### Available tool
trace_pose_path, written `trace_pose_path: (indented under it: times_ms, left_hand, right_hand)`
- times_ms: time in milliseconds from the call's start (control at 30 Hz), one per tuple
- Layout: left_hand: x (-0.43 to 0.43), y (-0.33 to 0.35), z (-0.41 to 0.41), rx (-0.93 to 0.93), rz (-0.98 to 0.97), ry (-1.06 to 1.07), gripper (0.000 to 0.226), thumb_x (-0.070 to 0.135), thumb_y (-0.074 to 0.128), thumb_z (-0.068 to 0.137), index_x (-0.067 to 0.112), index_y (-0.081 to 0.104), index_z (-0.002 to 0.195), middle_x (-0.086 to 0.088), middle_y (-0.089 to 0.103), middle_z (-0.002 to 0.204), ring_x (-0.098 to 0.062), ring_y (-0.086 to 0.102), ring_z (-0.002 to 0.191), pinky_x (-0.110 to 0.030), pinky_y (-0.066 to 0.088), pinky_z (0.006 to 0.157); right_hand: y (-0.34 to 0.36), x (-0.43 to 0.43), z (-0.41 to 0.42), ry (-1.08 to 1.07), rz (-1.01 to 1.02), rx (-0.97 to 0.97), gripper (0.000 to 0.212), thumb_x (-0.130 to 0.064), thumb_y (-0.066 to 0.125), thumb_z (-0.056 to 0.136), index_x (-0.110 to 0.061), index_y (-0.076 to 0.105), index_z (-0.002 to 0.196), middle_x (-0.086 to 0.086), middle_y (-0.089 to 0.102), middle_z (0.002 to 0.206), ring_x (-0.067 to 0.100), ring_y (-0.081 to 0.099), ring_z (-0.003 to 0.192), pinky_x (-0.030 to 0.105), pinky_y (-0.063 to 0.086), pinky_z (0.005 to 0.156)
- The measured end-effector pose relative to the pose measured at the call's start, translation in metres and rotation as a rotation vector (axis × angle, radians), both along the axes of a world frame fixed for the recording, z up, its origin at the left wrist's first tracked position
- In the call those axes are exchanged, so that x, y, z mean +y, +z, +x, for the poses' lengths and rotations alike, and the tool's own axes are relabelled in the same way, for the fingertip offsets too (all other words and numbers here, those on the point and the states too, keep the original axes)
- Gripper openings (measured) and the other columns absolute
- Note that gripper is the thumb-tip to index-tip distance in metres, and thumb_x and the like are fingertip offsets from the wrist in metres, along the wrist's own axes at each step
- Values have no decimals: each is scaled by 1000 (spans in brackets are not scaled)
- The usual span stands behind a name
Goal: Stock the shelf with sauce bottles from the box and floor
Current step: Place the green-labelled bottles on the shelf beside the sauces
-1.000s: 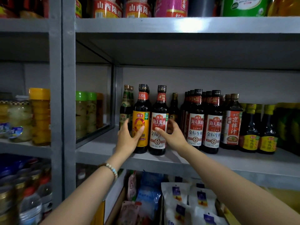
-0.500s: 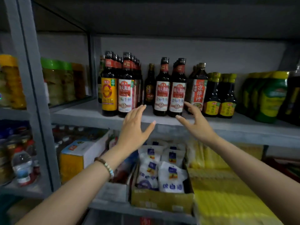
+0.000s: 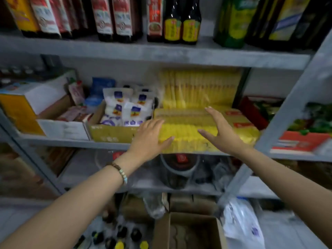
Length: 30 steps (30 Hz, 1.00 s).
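Labels on the sauce bottles (image 3: pixel 115 17) blurred, no text readable

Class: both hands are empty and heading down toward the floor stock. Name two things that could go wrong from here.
1. The bottles on the floor stand packed closely; a left hand reaching in could topple neighbours.
2. The cardboard box sits beside a plastic bag, which the right hand might snag.

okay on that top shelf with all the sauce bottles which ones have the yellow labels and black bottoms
The two small dark bottles standing side by side right of the red-labelled bottle. Their labels are yellow, while the bottles further left carry red-and-white labels.
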State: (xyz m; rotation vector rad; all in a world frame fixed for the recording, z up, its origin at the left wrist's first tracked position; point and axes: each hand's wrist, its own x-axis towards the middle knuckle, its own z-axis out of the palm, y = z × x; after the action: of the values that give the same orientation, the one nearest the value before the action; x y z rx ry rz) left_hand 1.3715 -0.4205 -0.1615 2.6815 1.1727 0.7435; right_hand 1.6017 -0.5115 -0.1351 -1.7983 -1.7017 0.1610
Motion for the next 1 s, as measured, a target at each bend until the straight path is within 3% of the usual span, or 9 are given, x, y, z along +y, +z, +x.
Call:
trace_pose_path:
  times_ms: [100, 200, 367, 533, 633, 800, 1000]
  left_hand:
    - [-14, -57, 20, 104, -138, -31, 71, 63, 39, 88, 16, 36, 141, -3, 42, 145, -21, 34, 133, -33, 28, 106]
    - [-21, -119, 35, 198, -277, -42, 71, 63, 40, 88, 17, 34, 142, -1, 39, 147, -20, 34, 134, -33, 31, 106]
    - [-34, -231, 53, 296, -499, -55, 65, 57, 42, 90, 18, 36, 141, -3, 42, 144, -23, 40, 129, -34, 38, 98]
    - [-53, -359, 60, 339, -697, -56, 54, 53, 48, 90, 18, 46, 131, -6, 51, 135, -25, 51, 117, -37, 45, 94]
    - [-70, -437, 56, 374, -810, -82, 60, 50, 50, 90, 14, 41, 137, -7, 47, 139, -24, 48, 121, -35, 43, 97]
    - [-90, -553, 42, 494, -879, -62, 66, 52, 50, 89, 13, 35, 141, -7, 46, 139, -24, 46, 123, -33, 42, 96]
    - [-102, -659, 40, 449, -777, -72, 70, 60, 50, 85, 15, 40, 138, -4, 46, 138, -22, 40, 126, -30, 37, 100]
  right_hand:
    - [-61, -25, 25, -39, -145, 68, 75, -42, 59, 87, -22, 21, 148, 0, 16, 158, 17, 18, 144, 33, 23, 112]
    - [-125, -46, 40, -96, -221, 148, 74, -39, 61, 87, -23, 22, 147, 0, 15, 158, 18, 19, 143, 30, 23, 110]
    - [-240, -78, 54, -198, -329, 289, 71, -26, 65, 88, -15, 26, 146, 6, 22, 155, 23, 24, 142, 39, 27, 114]
    - [-369, -101, 52, -317, -451, 354, 71, -28, 70, 83, -12, 34, 142, 11, 39, 145, 28, 40, 131, 45, 34, 109]
    - [-451, -116, 44, -312, -538, 330, 70, -30, 70, 81, -13, 37, 139, 9, 42, 142, 28, 41, 130, 42, 36, 107]
    - [-571, -141, 27, -369, -642, 433, 71, -37, 70, 81, -23, 34, 141, 1, 35, 148, 18, 38, 132, 20, 31, 98]
    - [-678, -145, 22, -396, -761, 509, 77, -40, 69, 82, -22, 30, 145, -1, 30, 151, 19, 37, 134, 28, 36, 104]
